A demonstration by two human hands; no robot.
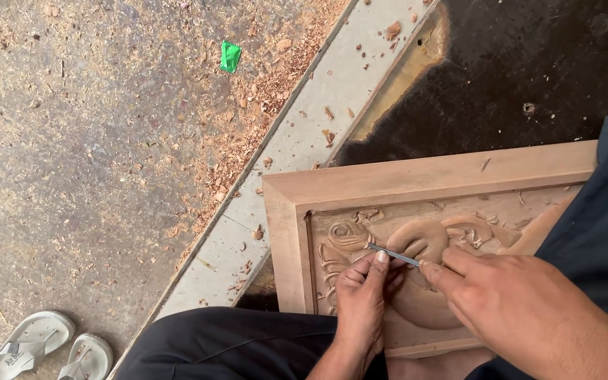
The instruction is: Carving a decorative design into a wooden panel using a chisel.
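A framed wooden panel [416, 181] with a raised carved relief lies across my lap. My left hand [362, 301] rests on the carving, its fingertips pressing the metal blade of a thin carving chisel [393, 255]. My right hand [511, 304] grips the rear of the same chisel, whose handle is hidden in the fist. The blade tip touches the relief near a round scroll [347, 234] at the panel's left end. Dark trouser legs [226, 345] lie below the panel.
Wood shavings [248, 127] are strewn over the grey concrete floor and a pale stone kerb [318, 134]. A pair of white sandals [51, 346] sits at bottom left. A green scrap [230, 56] lies up the floor. A dark surface [529, 63] lies behind the panel.
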